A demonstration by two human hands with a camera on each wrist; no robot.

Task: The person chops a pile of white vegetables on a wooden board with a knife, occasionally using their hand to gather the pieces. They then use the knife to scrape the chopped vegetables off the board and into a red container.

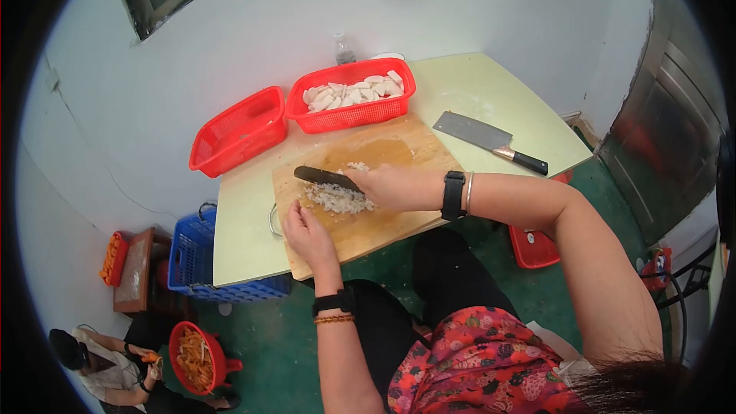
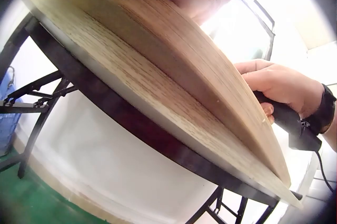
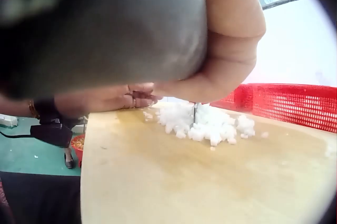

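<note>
Your two hands are apart: the right hand (image 1: pixel 387 186) grips the knife (image 1: pixel 318 176), and the left hand (image 1: pixel 308 236) rests on the cutting board (image 1: pixel 418 155) with its fingers loosely extended, nothing visible in its grasp. The white chopped pieces (image 1: pixel 337 199) lie heaped mid-board, under and beside the blade, on the worktop (image 1: pixel 247 241). The pieces look uneven, so chop in short strokes right across the heap, sweeping strays inward with the blade. Your left fingertips sit near the knife's tip end; curl them back before each stroke. Steady the board, since damp pieces could slide or scatter.
</note>
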